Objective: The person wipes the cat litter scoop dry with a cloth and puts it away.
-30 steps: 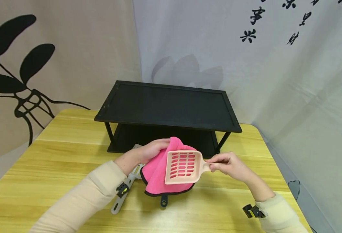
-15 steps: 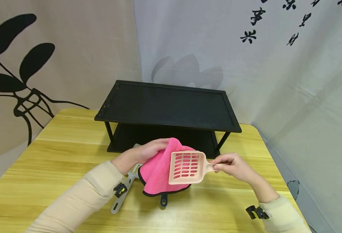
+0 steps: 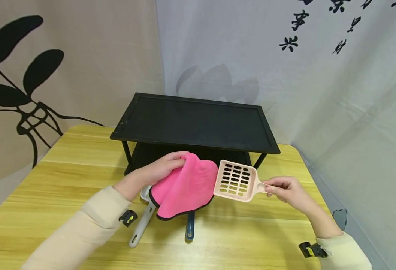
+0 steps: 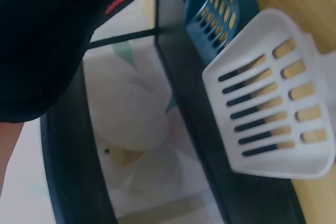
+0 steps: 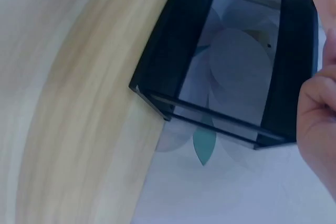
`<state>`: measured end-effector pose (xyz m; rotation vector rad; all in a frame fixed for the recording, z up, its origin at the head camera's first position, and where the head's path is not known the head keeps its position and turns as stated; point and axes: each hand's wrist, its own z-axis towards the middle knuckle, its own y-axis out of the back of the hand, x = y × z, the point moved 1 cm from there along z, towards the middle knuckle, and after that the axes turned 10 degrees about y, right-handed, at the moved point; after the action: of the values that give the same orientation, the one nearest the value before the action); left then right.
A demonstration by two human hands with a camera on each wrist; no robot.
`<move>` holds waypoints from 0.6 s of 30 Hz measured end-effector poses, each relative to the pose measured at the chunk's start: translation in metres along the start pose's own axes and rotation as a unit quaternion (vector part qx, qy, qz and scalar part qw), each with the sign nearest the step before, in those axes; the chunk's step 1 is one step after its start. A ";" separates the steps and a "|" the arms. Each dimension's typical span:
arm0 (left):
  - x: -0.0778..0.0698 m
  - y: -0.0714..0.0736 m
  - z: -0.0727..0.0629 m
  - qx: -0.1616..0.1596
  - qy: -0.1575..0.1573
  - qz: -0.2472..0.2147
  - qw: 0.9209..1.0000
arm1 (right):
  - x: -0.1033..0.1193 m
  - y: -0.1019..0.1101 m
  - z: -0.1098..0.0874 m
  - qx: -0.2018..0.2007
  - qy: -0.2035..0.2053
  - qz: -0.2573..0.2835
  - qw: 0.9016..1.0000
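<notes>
My left hand [image 3: 164,168] pinches a pink cloth [image 3: 187,187] with black edging, which hangs above the table. My right hand [image 3: 289,193] holds a beige litter scoop [image 3: 253,185] by its handle, its slotted pan close to the cloth's right side. Below the cloth, a grey scoop handle [image 3: 142,227] and a dark blue handle [image 3: 190,227] stick out towards me. In the left wrist view their slotted heads show: a whitish litter scoop [image 4: 299,158] and a blue one [image 4: 191,38]. The cloth [image 4: 42,40] looks dark there. The right wrist view shows part of my right hand [image 5: 320,114].
A black two-tier rack [image 3: 194,123] stands behind the hands, its lower shelf partly covered by the cloth and scoop. The wooden table [image 3: 83,180] reaches to a pale curtain [image 3: 214,45] printed with dark leaves and characters.
My right hand has moved right with the beige scoop, off from in front of the cloth. My left hand has shifted left with the cloth, baring more of both handles.
</notes>
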<state>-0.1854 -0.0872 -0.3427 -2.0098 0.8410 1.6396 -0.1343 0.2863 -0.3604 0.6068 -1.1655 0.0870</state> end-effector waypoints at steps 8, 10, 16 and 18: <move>-0.007 0.011 -0.011 -0.030 0.006 0.029 0.999 | 0.017 0.015 0.012 -0.077 -0.051 0.074 0.993; -0.006 0.013 -0.013 -0.036 0.003 0.038 0.999 | 0.021 0.015 0.019 -0.094 -0.077 0.098 0.988; -0.004 0.014 -0.015 -0.069 -0.017 0.084 0.994 | 0.027 0.013 0.037 -0.129 -0.168 0.114 0.971; -0.004 0.015 -0.015 -0.079 -0.024 0.095 0.992 | 0.028 0.011 0.042 -0.131 -0.182 0.126 0.966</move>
<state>-0.1848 -0.1073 -0.3347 -2.0391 0.9364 1.9065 -0.1618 0.2685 -0.3200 0.2402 -1.5792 0.0367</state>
